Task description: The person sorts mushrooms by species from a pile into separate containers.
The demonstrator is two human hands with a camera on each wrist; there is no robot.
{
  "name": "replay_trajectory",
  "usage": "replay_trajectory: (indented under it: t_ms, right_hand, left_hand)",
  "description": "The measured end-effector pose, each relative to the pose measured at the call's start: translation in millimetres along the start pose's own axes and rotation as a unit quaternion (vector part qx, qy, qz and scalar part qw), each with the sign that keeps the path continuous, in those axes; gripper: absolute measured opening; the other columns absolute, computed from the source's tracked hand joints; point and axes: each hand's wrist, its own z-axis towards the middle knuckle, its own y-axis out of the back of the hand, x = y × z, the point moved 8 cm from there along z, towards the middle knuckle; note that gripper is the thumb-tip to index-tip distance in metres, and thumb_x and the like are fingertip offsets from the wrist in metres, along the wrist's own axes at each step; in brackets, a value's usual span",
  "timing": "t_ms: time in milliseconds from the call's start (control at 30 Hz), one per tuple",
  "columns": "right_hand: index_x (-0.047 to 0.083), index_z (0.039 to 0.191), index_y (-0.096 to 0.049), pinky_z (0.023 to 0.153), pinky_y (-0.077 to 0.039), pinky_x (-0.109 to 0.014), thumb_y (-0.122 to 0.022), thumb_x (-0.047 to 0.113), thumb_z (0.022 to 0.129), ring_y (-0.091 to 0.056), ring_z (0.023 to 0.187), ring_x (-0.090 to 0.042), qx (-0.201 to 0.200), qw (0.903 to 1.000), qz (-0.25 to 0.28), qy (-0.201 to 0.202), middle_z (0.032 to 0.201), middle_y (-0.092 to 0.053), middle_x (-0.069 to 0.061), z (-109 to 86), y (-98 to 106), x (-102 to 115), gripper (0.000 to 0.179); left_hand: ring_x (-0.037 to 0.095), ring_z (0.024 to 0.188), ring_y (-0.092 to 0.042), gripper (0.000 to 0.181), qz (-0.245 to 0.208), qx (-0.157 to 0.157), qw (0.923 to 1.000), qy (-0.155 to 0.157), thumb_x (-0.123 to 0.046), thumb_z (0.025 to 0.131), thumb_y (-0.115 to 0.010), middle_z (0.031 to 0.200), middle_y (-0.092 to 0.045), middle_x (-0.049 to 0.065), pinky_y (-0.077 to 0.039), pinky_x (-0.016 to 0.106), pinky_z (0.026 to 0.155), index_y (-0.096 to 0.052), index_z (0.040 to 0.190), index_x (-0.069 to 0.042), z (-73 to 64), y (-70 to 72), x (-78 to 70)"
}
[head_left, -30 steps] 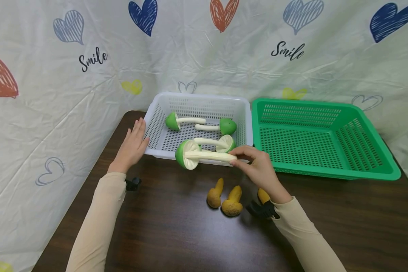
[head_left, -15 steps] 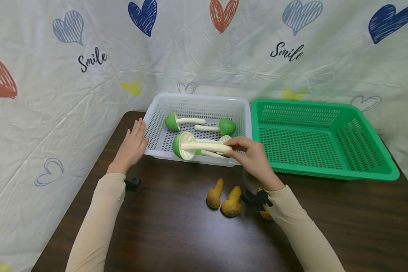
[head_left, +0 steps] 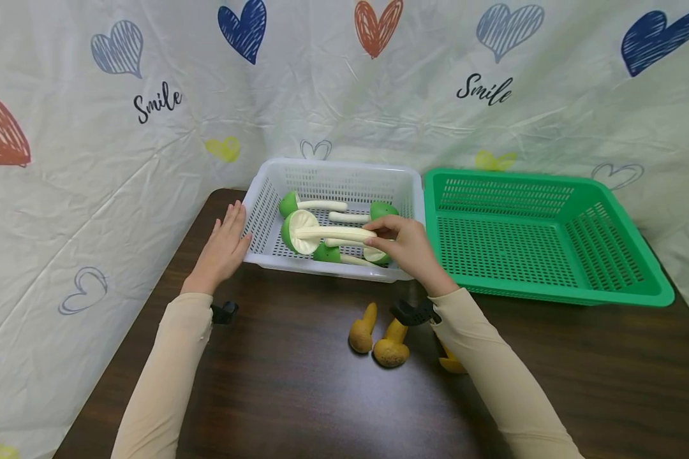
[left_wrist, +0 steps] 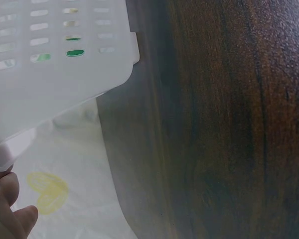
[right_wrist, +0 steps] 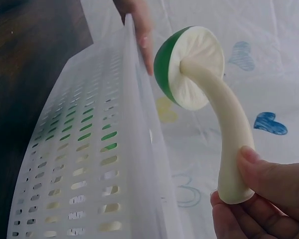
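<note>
My right hand [head_left: 404, 245] pinches the stem end of a green-capped toy mushroom [head_left: 335, 234] over the white basket [head_left: 333, 271]. Its cap points left and its pale gills face up. The right wrist view shows thumb and fingers on the thick end of the mushroom's stem [right_wrist: 231, 134]. Below the held one, several similar green mushrooms [head_left: 321, 204] lie in the basket, partly hidden by it and by the hand. At the basket's left end, my left hand [head_left: 221, 245] rests against the rim with fingers straight. Fingers of that hand [left_wrist: 7, 189] show at the basket's edge in the left wrist view.
A green basket [head_left: 557, 293] stands right beside the white one. Brown toy mushrooms [head_left: 392, 350] lie on the dark wooden table [head_left: 298, 395] in front, one partly behind my right sleeve [head_left: 494, 370]. A printed cloth [head_left: 344, 95] hangs behind the baskets.
My right hand has moved the green mushroom back and left, from the white basket's front rim to over its middle. Another green mushroom now shows beneath it. My left hand has stayed put.
</note>
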Motion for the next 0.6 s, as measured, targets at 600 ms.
replay_trajectory:
  t_ms: [600]
  right_hand:
    - [-0.001, 0.102, -0.071, 0.075, -0.054, -0.033, -0.072, 0.008, 0.083, -0.066, 0.086, -0.025, 0.023, 0.9979, -0.026, -0.054, 0.101, -0.068, -0.015, 31.9, -22.5, -19.2, 0.021]
  left_hand:
    - [0.027, 0.144, -0.001, 0.062, -0.003, -0.001, 1.0, 0.001, -0.024, 0.1, -0.036, 0.156, -0.006, 0.017, -0.005, 0.053, 0.112, -0.011, 0.148, 0.005, 0.1, -0.3, -0.2]
